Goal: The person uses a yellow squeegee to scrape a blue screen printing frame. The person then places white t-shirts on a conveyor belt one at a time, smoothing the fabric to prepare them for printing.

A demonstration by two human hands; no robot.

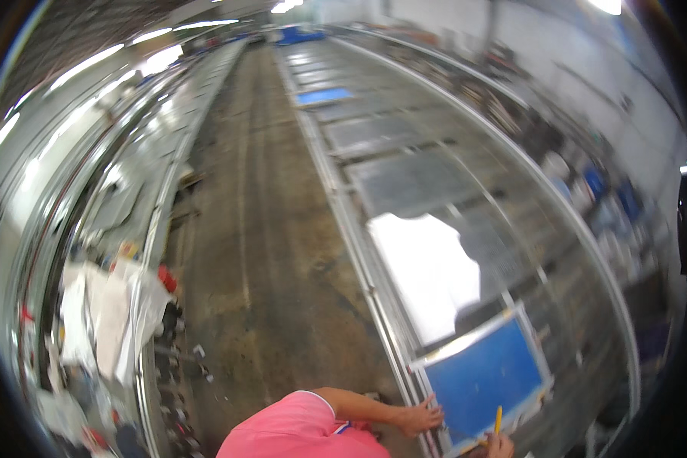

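A screen-printing frame point(484, 375) with a blue mesh lies on the long table at the lower right. My left hand point(422, 417) is at its near left edge, the fingers curled over the rim. Close to the frame's bottom edge, my right hand point(498, 446) is closed around a thin yellow stick-like tool point(499, 420), which points upward; its lower part is hidden. Just beyond the frame a white T-shirt piece point(426, 271) lies flat on the table.
The long printing table point(404, 182) with metal rails runs away from me, with a blue panel point(324, 96) farther along. A brown floor aisle point(282, 267) separates it from another table hung with white cloths point(103, 320). Buckets and containers point(595, 183) crowd the right wall.
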